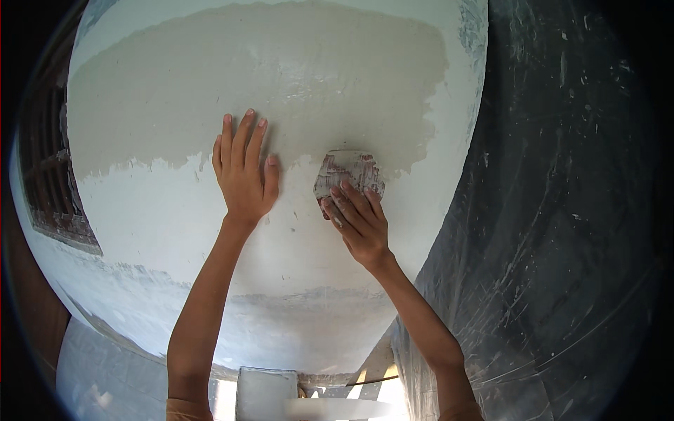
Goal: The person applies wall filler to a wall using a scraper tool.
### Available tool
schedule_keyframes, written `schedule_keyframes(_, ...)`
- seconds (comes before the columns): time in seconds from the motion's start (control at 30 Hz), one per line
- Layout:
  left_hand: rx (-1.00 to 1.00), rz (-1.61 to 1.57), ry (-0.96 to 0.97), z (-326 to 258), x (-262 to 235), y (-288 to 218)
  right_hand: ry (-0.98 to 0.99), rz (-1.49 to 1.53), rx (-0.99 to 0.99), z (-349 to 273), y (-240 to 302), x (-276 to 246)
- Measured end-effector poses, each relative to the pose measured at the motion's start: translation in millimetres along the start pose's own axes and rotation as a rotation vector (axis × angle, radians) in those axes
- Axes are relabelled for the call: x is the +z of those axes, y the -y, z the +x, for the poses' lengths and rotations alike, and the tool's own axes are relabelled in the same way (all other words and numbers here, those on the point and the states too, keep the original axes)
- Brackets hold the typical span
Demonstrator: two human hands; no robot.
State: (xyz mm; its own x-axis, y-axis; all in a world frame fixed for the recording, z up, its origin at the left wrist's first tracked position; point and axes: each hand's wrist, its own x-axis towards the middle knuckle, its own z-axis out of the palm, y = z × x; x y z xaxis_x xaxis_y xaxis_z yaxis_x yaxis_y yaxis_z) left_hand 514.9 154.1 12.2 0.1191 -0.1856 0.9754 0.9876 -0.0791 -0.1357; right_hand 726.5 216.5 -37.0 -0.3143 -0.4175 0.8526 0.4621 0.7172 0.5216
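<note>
A pale wall (161, 217) fills the middle, with a damp-looking greyish patch of putty (210, 70) across its upper part and a ragged lower edge. My left hand (243, 175) lies against the wall at that edge, fingers stretched out and holding nothing. To its right, my right hand (361, 224) grips a flat, roughly six-sided putty scraper (347, 167), reddish-brown and smeared with whitish putty. Its fingers press on the scraper's face, which lies against or very near the wall just below the patch. Any handle is hidden under the hand.
A dark barred window (53, 165) is set at the left. Dark, splattered plastic sheeting (562, 175) hangs along the right edge of the wall. Below stand a pale squarish object (267, 394) and a blurred white shape (340, 409) I cannot make out.
</note>
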Motion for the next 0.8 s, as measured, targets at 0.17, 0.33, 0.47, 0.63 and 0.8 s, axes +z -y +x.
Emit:
schedule_keyframes(0.17,-0.017,-0.010,-0.009,-0.2,2.5,0.8,0.010,-0.026,-0.003,-5.7,-4.4,15.9)
schedule_keyframes(0.33,-0.021,-0.014,-0.004,-1.1,2.8,1.9,0.087,-0.042,0.036,-5.6,-5.9,14.3)
schedule_keyframes(0.47,-0.027,-0.026,-0.027,-1.1,4.2,3.6,0.144,0.008,0.080,-5.2,-5.1,9.1)
schedule_keyframes(0.63,-0.012,-0.017,-0.009,0.5,-0.9,0.8,0.234,0.042,0.125,-10.1,1.3,-0.9)
schedule_keyframes(0.8,-0.021,-0.022,0.019,2.4,0.5,-3.2,0.323,0.110,0.144,-28.7,8.1,-13.9)
